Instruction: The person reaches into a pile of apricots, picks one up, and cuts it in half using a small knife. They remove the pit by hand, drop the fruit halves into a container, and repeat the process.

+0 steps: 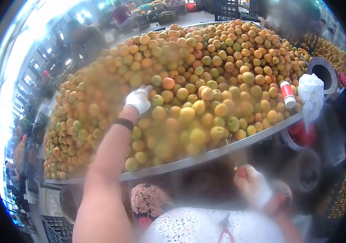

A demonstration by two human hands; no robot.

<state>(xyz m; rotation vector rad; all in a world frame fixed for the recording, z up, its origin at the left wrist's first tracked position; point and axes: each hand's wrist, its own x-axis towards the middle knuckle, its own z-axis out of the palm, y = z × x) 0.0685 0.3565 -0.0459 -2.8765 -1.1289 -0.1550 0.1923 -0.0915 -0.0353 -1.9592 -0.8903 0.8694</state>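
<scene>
A large heap of apricots [187, 114], yellow, orange and partly green, fills a metal-edged table in front of me. Reaching into its middle is my left hand [139, 100], in a white glove with bare fingertips. Its fingers stretch out beside a greenish apricot [156, 100], and no fruit shows lifted in it. Below the table's front rim, my right hand [253, 187], also in a white glove, is closed around the red handle [242, 172] of a thin tool. The tool's slim shaft points up toward the rim; haze blurs its exact kind.
A white bottle with a red label [288, 94] and a white plastic bag [311, 95] sit at the right edge, near a grey ring-shaped object [322, 75]. The metal rim [205, 156] runs between my body and the heap. Black crates [55, 229] stand lower left; people work behind.
</scene>
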